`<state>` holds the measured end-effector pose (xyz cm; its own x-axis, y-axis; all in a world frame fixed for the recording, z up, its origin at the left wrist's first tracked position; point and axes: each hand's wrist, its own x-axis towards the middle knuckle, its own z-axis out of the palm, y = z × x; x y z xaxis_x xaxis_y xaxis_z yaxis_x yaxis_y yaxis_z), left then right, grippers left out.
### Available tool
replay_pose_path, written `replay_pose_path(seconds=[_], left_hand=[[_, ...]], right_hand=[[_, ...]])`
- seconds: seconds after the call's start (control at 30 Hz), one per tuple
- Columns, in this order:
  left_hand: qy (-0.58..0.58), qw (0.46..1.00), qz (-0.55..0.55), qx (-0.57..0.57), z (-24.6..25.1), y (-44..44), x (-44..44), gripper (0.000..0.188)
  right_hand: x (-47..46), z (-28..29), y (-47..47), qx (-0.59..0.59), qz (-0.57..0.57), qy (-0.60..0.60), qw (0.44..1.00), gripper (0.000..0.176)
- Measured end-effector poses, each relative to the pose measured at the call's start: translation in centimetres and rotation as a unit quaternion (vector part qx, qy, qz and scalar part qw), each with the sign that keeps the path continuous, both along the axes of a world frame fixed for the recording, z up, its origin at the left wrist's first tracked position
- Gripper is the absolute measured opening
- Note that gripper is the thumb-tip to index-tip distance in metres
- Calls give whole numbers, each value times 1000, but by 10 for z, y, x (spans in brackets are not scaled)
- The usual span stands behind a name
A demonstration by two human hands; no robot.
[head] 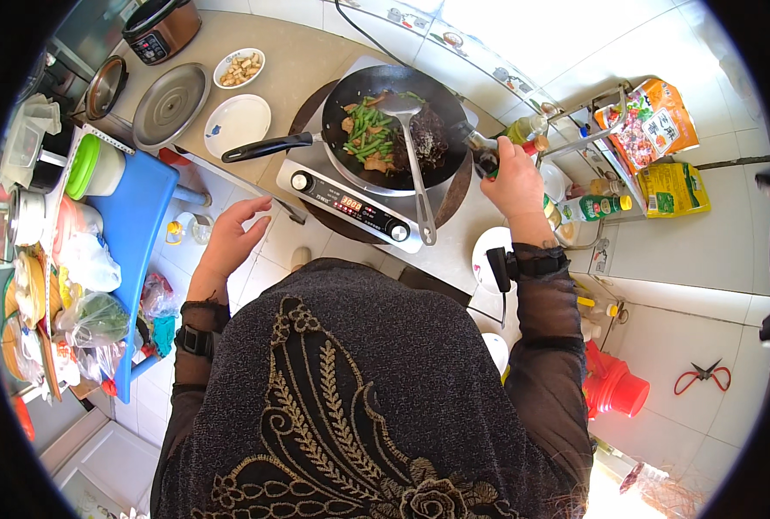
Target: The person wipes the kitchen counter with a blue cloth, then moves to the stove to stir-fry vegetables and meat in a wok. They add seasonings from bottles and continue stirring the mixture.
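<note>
My right hand [514,178] grips a glass bottle of dark liquid [486,156], its neck tilted over the right rim of a black wok [446,97]. Inside the wok lie cut green beans [368,130] with meat slices, and beside them a dark heap of what look like noodles [431,139]. A metal spatula [417,175] rests in the wok, its handle hanging over the front rim. Under the wok is an induction cooker [352,204] with a lit display. My left hand [235,233] is empty, fingers apart, below the black wok handle [268,148].
Left of the wok are a white plate [237,126], a bowl of pale chunks [240,69], a grey lid [171,107] and a cooker pot [162,32]. A wire rack [586,139] with bottles and packets stands right. Scissors [702,376] lie on tile.
</note>
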<state>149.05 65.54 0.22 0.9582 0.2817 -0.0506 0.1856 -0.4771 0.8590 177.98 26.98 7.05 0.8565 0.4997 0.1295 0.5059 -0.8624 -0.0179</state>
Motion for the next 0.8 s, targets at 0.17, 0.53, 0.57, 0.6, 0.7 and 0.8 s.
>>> replay_pose_path(seconds=[0.17, 0.53, 0.57, 0.6, 0.7, 0.8], left_hand=[[-1, 1000, 5, -8, -2, 0, 2, 37], [9, 1000, 5, -7, -2, -1, 7, 38], [10, 1000, 5, -7, -2, 0, 7, 38], [11, 1000, 5, -10, -2, 0, 7, 38], [13, 1000, 4, -14, -3, 0, 8, 38], [13, 1000, 1, -14, -4, 1, 8, 38]], right_hand=[[2, 3, 1, -11, 1, 3, 1000, 66], [1, 6, 3, -23, 4, 16, 1000, 62], [1, 6, 3, -22, 6, 16, 1000, 62], [2, 5, 2, -21, 7, 13, 1000, 62], [3, 3, 2, -21, 10, 6, 1000, 61], [3, 5, 3, -26, 8, 8, 1000, 61]])
